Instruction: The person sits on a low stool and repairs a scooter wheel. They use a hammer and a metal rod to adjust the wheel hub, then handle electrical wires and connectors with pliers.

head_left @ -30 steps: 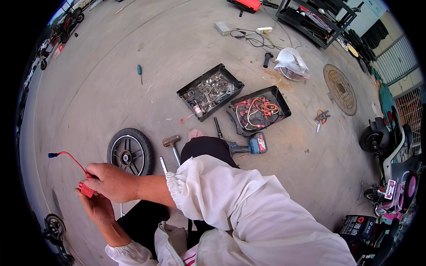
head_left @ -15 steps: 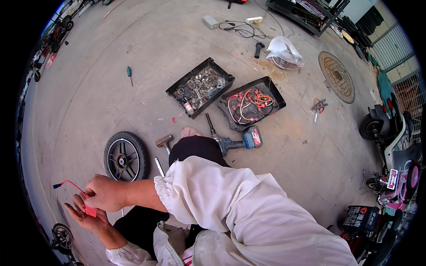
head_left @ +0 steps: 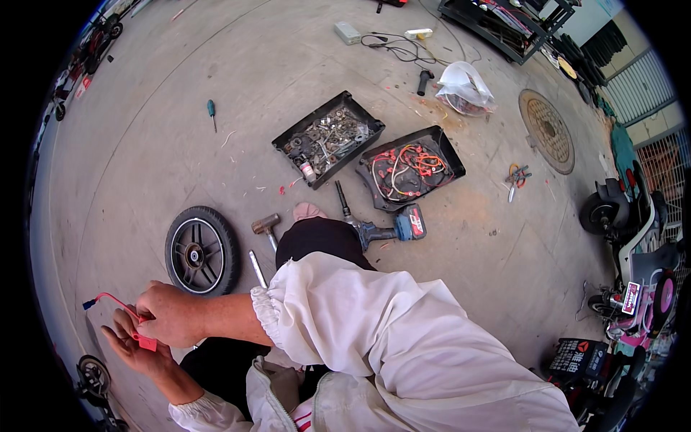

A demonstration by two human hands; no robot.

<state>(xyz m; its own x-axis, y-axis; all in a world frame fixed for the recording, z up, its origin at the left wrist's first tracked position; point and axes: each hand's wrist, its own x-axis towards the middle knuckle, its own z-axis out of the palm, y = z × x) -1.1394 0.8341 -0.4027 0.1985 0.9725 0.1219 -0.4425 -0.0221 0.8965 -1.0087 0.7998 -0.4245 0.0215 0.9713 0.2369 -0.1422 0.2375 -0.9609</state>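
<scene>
At the lower left, my two hands are close together on a red cable (head_left: 114,298) that has a dark blue connector (head_left: 89,304) at its free end. A red tag-like piece (head_left: 147,343) hangs below the fingers. My right hand (head_left: 170,314), reaching across my body, is closed in a pinch on the cable. Beneath it, my left hand (head_left: 146,358) supports the same cable, palm up and with fingers partly curled. Where the fingers meet the cable is partly hidden. A black-tyred spoked wheel (head_left: 222,255) lies flat just beyond my hands.
Near my foot lie a hammer (head_left: 266,224), a metal bar (head_left: 258,269) and a cordless impact wrench (head_left: 376,232). Farther off are a black tray of hardware (head_left: 288,153), a black tray of wires (head_left: 452,151), a screwdriver (head_left: 211,109) and pliers (head_left: 517,176). Scooters (head_left: 625,237) stand right.
The view has shifted slightly, so the floor items appear a little displaced. Both hands keep nearly the same hold on the red cable.
</scene>
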